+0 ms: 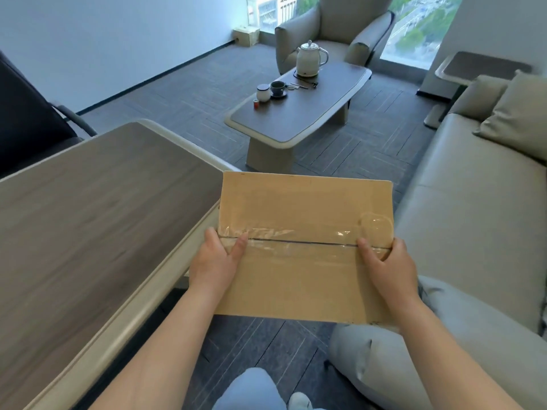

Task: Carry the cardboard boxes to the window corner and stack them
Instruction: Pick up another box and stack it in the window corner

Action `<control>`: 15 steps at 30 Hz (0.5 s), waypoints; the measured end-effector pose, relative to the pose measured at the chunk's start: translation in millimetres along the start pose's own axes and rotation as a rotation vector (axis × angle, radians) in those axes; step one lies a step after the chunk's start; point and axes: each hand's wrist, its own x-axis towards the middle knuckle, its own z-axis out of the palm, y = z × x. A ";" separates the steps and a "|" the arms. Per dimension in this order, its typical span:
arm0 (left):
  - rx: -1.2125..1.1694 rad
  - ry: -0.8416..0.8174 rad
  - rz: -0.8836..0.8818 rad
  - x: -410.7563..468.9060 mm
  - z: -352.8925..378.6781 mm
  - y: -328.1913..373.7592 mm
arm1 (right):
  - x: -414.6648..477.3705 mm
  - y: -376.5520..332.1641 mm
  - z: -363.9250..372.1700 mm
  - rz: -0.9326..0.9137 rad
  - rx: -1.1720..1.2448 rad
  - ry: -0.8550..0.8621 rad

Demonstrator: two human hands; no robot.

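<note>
Gripping cardboard box point(302, 208) level, long axis left-right, both hands.

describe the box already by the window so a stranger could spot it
Start at the grey armchair by the window. Left of it, on the carpet against the white wall, sits a small pale box. Unlike the brown taped box up close, it rests on the floor.

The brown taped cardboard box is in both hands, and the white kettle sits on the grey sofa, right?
No. The head view shows the white kettle on the dark coffee table; left hand and right hand do hold the brown taped cardboard box.
</note>
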 end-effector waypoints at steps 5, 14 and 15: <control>-0.025 -0.055 0.046 62.4 19.6 28.7 | 48.6 -12.5 4.6 0.057 -0.010 0.057; -0.044 -0.167 0.181 199.9 43.2 82.4 | 143.0 -52.7 26.0 0.134 -0.001 0.202; -0.049 -0.178 0.198 213.7 45.6 88.7 | 152.6 -56.3 27.6 0.139 0.007 0.215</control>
